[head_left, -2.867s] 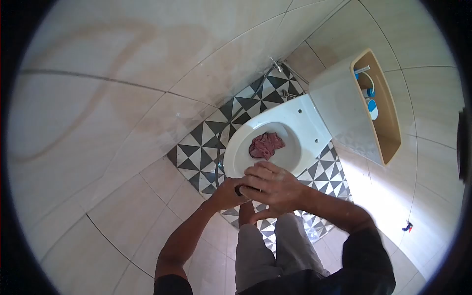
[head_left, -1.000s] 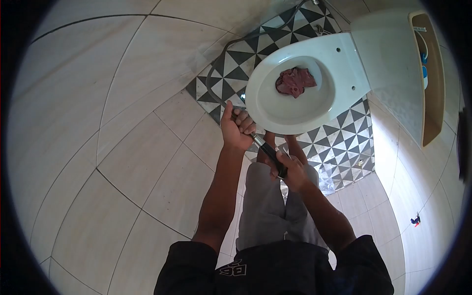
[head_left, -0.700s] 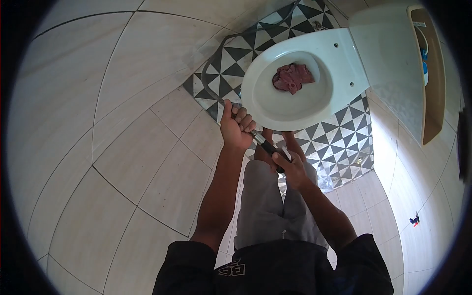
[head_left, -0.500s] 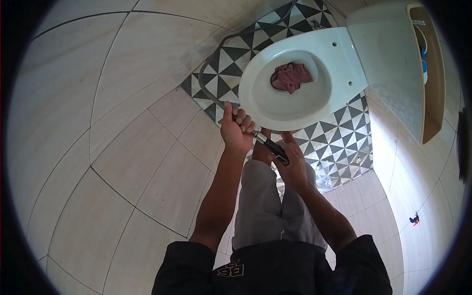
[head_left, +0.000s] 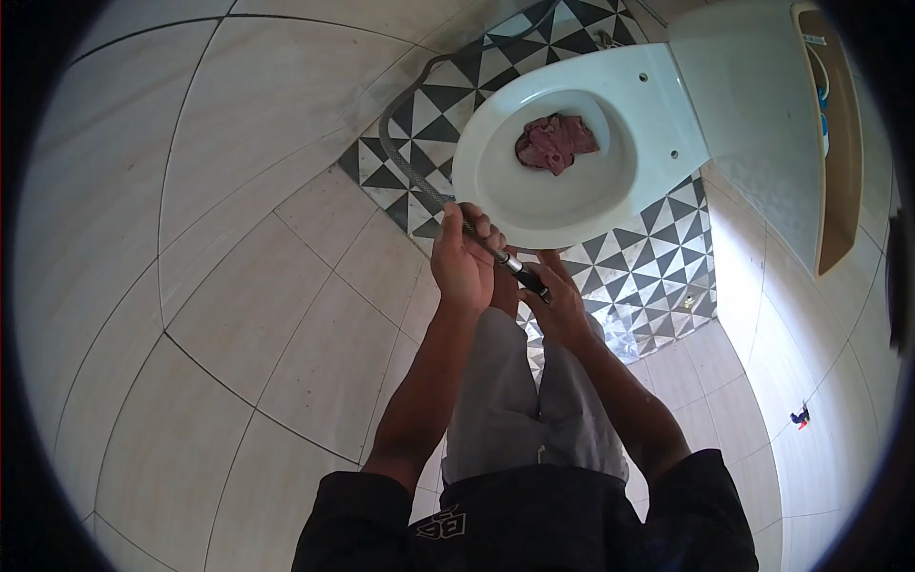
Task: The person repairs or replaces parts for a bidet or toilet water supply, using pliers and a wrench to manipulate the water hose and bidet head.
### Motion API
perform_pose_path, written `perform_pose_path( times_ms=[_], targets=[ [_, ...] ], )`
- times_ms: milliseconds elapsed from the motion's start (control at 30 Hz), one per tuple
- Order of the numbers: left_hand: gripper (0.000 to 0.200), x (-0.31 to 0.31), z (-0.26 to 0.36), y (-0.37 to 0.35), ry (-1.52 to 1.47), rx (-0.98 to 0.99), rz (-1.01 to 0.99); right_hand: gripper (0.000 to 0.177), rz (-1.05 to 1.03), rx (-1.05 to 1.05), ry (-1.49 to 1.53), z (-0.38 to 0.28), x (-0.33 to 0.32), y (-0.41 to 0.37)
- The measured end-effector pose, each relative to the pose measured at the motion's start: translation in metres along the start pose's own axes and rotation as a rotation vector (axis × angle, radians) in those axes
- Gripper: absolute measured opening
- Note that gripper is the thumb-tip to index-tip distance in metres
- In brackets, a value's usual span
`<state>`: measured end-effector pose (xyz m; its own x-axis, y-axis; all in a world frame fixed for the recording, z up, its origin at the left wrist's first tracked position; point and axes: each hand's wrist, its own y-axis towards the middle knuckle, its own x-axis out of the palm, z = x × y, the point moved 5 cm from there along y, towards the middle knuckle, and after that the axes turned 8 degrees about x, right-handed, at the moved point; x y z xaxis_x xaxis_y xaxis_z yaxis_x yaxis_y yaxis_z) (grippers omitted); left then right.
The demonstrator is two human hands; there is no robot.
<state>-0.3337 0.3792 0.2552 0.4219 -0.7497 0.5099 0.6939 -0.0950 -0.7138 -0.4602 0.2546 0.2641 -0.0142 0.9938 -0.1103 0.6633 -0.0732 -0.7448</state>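
Note:
A grey braided hose [head_left: 405,164] curves down from the top of the view and ends in a black sprayer handle [head_left: 529,277] with a silver collar. My left hand [head_left: 464,265] is closed around the hose just before the collar, its thumb along the hose. Lower right, my right hand [head_left: 562,313] grips the black handle; the tip is partly hidden by my fingers. Both hands are in front of the white toilet bowl [head_left: 515,232]. Inside the bowl lies a crumpled dark red cloth [head_left: 556,143].
The toilet tank [head_left: 743,124] is at the upper right with its top open and blue-and-white parts inside. Black-and-white patterned tiles [head_left: 648,253] surround the toilet. Beige tiles [head_left: 276,315] cover the left side. A small blue and red object [head_left: 800,416] is at the right.
The sprayer handle and my right hand have moved slightly upward. My left hand's fingers have loosened and shifted a little on the hose. The view has shifted slightly.

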Motion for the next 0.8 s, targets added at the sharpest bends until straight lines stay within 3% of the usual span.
perform_pose_path(
  times_ms=[100,167,433,567,700,800],
  targets=[
    [0.039,0.007,0.007,-0.003,0.187,0.054,0.051,0.040,-0.080,0.004,-0.016,0.009,0.001,0.003],
    [0.040,0.009,0.014,-0.003,0.480,0.100,-0.014,0.040,-0.116,0.001,0.004,0.014,0.001,0.004],
    [0.035,0.007,0.014,0.000,0.558,0.146,0.112,0.042,0.028,-0.010,-0.005,0.016,0.000,-0.001],
    [0.035,0.011,0.013,0.000,0.613,0.203,0.164,0.041,0.244,-0.142,-0.227,0.012,0.003,-0.006],
    [0.043,0.004,0.009,0.004,0.594,0.136,0.135,0.052,0.267,-0.242,-0.318,-0.022,0.002,-0.021],
    [0.051,-0.002,0.001,0.000,0.449,0.065,0.003,0.059,0.227,-0.251,-0.296,-0.023,0.002,-0.029]
  ],
)
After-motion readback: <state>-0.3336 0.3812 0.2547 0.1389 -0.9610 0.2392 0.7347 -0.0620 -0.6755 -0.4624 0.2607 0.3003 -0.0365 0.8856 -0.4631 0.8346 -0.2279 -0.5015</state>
